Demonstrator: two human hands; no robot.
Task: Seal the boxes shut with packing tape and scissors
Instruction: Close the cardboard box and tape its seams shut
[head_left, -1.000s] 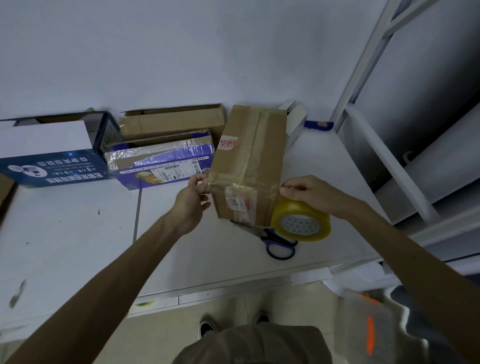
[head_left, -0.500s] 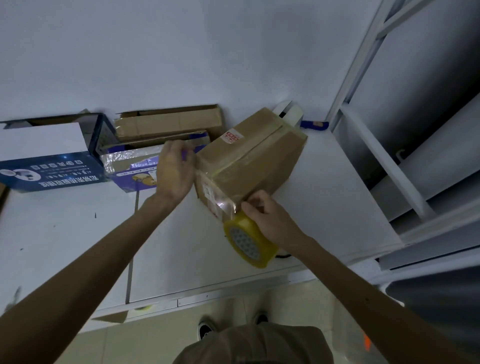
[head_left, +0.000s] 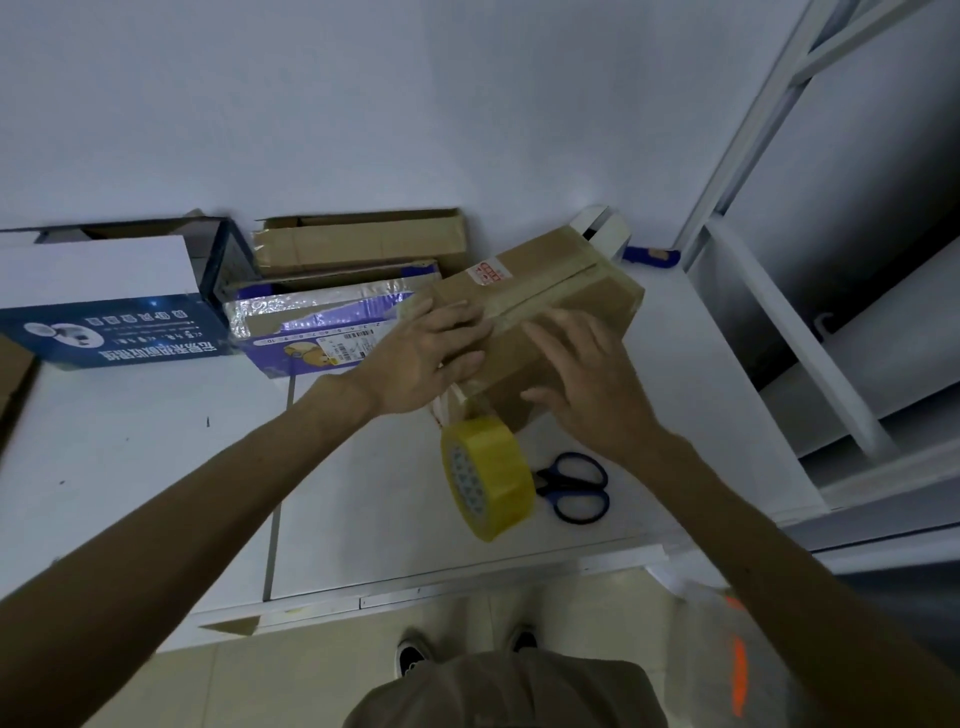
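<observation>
1. Brown box (head_left: 566, 296) sits on the white worktop (head_left: 363, 493), centre of view. Its long axis runs from 8 o'clock to 2 o'clock, and a taped seam along its top follows the same line.
2. Left hand (head_left: 426, 358) lies palm down on the 8 o'clock end of the box top. Its fingers (head_left: 462, 317) are straight and close together, pressing flat along the seam, and grip nothing.
3. Right hand (head_left: 587, 379) is palm down over the box's near long side. The fingers are spread and slightly bent, with the tips seemingly on the cardboard, and pinch nothing.
4. Tape roll (head_left: 488, 478), yellow, is at 6 o'clock from the left hand, just below the box's near end. A strip of tape joins it to the box. Cannot tell whether it dangles or rests on the worktop.
5. Scissors (head_left: 576, 486), blue-handled, lie flat on the worktop at 3 o'clock from the roll, just beside it. They are at 6 o'clock from the right hand. The blades point toward 9 o'clock, their tips hidden behind the roll.
6. Judgement: the strip to the roll needs cutting next. The right hand is the nearer to the scissors, and the handles face its side. The left hand is placed to hold the tape end down.
7. The left forearm enters from 7 o'clock, the right from 5 o'clock, both extended.
8. Against the wall, at 9 to 11 o'clock from the brown box, are a blue-and-white box (head_left: 104, 312), a purple box (head_left: 322, 332) and an open carton (head_left: 363, 244).
</observation>
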